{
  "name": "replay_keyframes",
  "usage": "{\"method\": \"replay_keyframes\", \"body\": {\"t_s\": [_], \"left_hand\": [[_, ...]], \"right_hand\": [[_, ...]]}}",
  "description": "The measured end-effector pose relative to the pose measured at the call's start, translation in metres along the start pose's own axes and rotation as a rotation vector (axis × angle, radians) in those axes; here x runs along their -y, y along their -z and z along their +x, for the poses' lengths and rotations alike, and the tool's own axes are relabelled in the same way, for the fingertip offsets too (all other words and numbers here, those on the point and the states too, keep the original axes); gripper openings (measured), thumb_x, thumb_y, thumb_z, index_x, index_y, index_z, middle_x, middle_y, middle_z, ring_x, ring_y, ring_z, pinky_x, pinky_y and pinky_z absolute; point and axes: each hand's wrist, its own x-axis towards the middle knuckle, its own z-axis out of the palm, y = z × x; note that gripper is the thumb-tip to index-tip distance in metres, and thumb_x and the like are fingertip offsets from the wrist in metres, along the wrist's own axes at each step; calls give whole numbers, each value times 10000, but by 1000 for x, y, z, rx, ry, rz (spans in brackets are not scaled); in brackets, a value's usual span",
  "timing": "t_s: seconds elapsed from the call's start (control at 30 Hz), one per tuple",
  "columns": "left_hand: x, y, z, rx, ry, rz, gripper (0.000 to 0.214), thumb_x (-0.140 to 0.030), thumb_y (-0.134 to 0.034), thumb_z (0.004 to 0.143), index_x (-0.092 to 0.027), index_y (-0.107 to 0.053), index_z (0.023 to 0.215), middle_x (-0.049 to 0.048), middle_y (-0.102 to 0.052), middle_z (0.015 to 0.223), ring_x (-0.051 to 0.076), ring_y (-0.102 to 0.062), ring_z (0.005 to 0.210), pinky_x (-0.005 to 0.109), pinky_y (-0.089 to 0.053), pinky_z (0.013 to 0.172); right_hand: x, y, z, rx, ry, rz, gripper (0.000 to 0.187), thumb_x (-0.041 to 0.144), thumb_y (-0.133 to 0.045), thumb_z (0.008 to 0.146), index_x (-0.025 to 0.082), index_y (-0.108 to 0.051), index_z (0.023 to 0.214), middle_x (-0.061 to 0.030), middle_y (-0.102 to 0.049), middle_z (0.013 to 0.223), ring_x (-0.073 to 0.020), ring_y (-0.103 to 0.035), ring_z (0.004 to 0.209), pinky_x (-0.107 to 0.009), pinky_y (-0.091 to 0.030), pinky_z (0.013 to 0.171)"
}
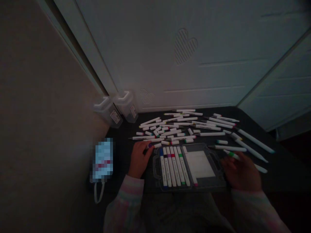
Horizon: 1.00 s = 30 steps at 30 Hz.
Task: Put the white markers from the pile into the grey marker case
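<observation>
Pinching a green-banded marker (pixel 233 155) in the right hand (pixel 243 172), just right of the open case (pixel 209 186), likely for fine control! Left of the case, resting the left hand (pixel 140 159) at a purple-ended piece (pixel 150 145), can't tell if gripped

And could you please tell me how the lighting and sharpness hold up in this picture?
Head view: dim overall, with near-black areas at lower right; head view: the bright patch at left is coarsely pixelated, hiding its detail; head view: the right hand looks soft, while the marker row in the open case is clearer, its fine lettering unreadable.
</observation>
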Motion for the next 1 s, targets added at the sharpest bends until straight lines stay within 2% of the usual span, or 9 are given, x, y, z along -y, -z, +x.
{"method": "replay_keyframes", "body": {"t_s": [0.07,0.17,0.37,0.5,0.63,1.0], "left_hand": [[1,0,0,8,-5,7,205,-268,-530,789,-181,-602,959,52,-617,903,181,-528,895,337,-446,813],[2,-1,0,21,-12,19,210,-255,-524,793,-184,-598,976,53,-613,915,183,-522,906,340,-442,821],[0,-1,0,48,-22,57,181,-216,-524,783,-190,-621,933,54,-598,917,190,-501,923,346,-429,822],[0,0,-1,52,-11,104,169,-254,-564,753,-202,-642,893,62,-580,951,221,-470,965,396,-389,856],[1,-2,-3,66,2,140,211,-297,-551,763,-220,-633,942,68,-560,1031,245,-445,1015,439,-353,882],[7,-5,-2,74,13,181,220,-272,-545,762,-195,-620,954,84,-540,1049,235,-444,1027,407,-367,904]], "right_hand": [[1,-2,-1,-64,-73,32,127,276,-605,608,186,-525,567,50,-445,433,-44,-326,365,-200,-352,409],[2,-5,-3,-76,-96,45,127,267,-578,626,181,-516,557,48,-438,430,-42,-319,363,-199,-343,407],[3,-4,-3,-91,-103,69,120,265,-580,620,183,-515,561,49,-445,437,-39,-316,363,-202,-345,423],[3,-5,-3,-77,-102,69,124,272,-595,605,182,-519,566,51,-447,439,-40,-318,364,-203,-332,416],[5,-8,-5,-65,-82,58,128,273,-601,596,178,-521,567,51,-451,445,-36,-315,362,-198,-322,408],[-1,0,0,-46,-65,38,124,287,-611,610,196,-531,586,56,-449,435,-45,-340,366,-204,-337,409]]}}
